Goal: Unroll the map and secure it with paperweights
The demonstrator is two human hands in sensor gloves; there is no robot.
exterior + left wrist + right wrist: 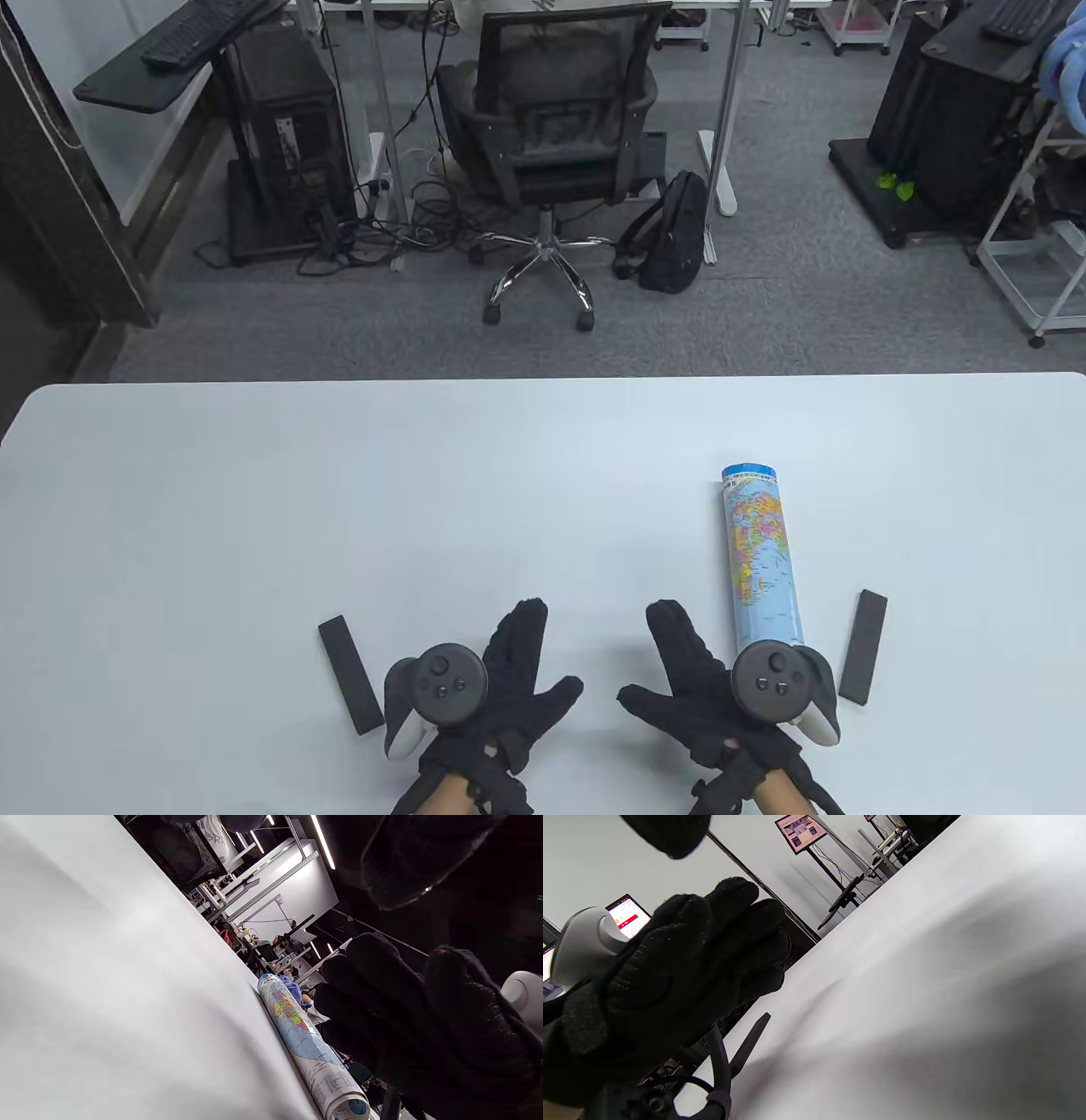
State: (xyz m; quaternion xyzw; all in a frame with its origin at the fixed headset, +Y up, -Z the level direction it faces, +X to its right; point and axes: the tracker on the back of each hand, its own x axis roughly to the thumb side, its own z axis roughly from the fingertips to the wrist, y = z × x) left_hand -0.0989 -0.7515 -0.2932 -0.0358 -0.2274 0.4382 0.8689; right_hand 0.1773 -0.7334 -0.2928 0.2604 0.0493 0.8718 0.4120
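Both hands (594, 688) lie flat, fingers extended, beside the rolled map (759, 556).

Table view high, facing outward, tilted wrist views low, sharing table (254, 509)

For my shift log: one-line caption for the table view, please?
Start: both gloved hands, left hand and right hand, rest open on the white table; rolled map and two black paperweights untouched.

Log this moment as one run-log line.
stage: start | map: rolled, on table | paperweights: left, right, both untouched | left hand: open, empty | right hand: open, empty
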